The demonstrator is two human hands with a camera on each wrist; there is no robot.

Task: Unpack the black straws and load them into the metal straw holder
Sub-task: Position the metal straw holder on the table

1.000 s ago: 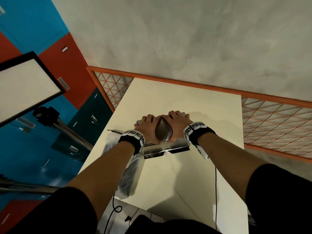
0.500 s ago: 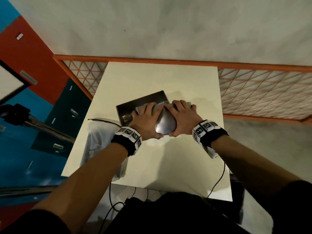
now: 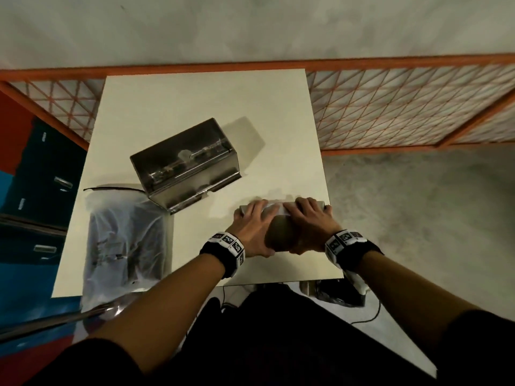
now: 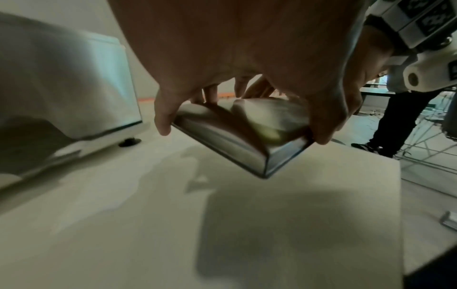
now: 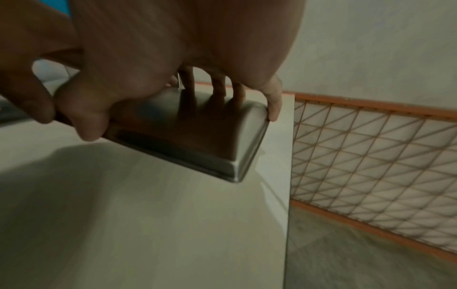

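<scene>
Lid (image 3: 281, 218) of brushed metal, domed, gripped by left hand (image 3: 252, 232) and right hand (image 3: 312, 227) fingers (image 5: 274, 105), holder (image 3: 185, 165) open beside.

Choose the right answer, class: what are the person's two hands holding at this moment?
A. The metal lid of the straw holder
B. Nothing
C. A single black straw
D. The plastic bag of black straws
A: the left hand and right hand both grip the metal lid, held just above the table.

Straw holder (image 3: 185, 162) mid-table (image 3: 195, 101); bag of straws (image 3: 122, 240) left-front; lid (image 3: 281, 218) right-front.
</scene>
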